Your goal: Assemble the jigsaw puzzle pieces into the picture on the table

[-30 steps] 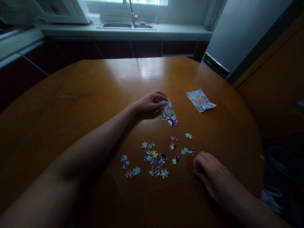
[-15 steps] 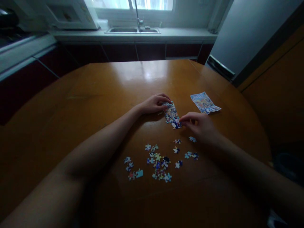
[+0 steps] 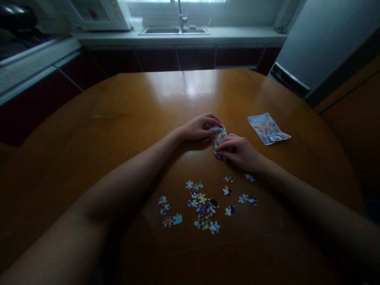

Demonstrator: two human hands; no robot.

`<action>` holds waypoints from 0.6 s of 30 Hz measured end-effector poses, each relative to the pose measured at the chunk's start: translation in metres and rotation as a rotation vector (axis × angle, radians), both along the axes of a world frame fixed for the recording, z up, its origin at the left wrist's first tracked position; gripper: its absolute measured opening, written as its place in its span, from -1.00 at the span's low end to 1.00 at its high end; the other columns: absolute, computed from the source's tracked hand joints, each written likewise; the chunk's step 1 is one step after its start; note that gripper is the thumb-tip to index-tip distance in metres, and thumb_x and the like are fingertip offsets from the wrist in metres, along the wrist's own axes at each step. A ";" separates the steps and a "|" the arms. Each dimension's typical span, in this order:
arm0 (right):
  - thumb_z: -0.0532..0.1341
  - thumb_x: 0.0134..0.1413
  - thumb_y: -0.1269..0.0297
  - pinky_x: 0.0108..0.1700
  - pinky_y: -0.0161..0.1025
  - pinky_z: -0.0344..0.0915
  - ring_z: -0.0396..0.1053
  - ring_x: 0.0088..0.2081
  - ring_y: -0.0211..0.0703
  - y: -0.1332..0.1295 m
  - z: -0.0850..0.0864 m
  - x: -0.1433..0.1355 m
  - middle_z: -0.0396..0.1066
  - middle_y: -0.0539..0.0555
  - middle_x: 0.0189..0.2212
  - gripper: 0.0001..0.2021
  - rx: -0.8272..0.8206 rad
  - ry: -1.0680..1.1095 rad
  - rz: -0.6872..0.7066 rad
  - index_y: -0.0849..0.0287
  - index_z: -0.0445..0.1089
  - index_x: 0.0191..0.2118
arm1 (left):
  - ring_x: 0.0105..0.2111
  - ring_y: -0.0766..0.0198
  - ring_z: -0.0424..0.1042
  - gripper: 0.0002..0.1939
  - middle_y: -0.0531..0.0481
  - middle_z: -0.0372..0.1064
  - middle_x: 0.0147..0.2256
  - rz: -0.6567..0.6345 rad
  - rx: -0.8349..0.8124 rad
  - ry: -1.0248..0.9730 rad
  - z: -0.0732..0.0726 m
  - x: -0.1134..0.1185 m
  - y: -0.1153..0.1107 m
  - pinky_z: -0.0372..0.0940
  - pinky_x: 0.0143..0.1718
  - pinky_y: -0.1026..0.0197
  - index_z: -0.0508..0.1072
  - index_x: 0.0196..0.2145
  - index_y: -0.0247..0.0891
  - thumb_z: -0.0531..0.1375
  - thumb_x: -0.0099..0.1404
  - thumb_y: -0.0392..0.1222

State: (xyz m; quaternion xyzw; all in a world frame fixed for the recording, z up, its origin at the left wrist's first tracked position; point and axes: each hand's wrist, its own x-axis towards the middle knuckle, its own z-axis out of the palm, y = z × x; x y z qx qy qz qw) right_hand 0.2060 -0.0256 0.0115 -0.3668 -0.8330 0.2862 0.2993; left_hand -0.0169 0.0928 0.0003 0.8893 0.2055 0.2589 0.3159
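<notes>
A partly joined strip of colourful jigsaw [image 3: 219, 136] lies on the round wooden table [image 3: 148, 118]. My left hand [image 3: 199, 126] rests on the strip's far left end, fingers curled onto it. My right hand [image 3: 239, 152] lies over the strip's near end, fingertips pressing down on it; whether a piece is under them is hidden. Several loose puzzle pieces [image 3: 204, 206] are scattered on the table nearer to me, between my two forearms.
A printed reference picture [image 3: 268, 128] lies flat to the right of the strip. Behind the table runs a counter with a sink [image 3: 173, 30] and tap under a window, and a white microwave [image 3: 102, 14] at the left. A grey fridge [image 3: 320, 35] stands at the right.
My right hand left the table's near right, reached up to the strip's near end, and now lies over it. My left hand stayed on the strip. The view shifted slightly.
</notes>
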 end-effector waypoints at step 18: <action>0.27 0.22 0.39 -0.03 -0.06 0.32 0.41 -0.13 -0.05 0.000 -0.004 0.003 0.50 0.10 -0.23 -0.85 0.012 0.090 -0.124 0.12 0.56 -0.12 | 0.06 0.12 0.43 -0.69 -0.21 0.44 0.05 -0.009 -0.013 0.016 0.004 -0.001 -0.002 0.35 0.17 0.01 0.60 0.02 -0.18 0.27 0.39 -0.04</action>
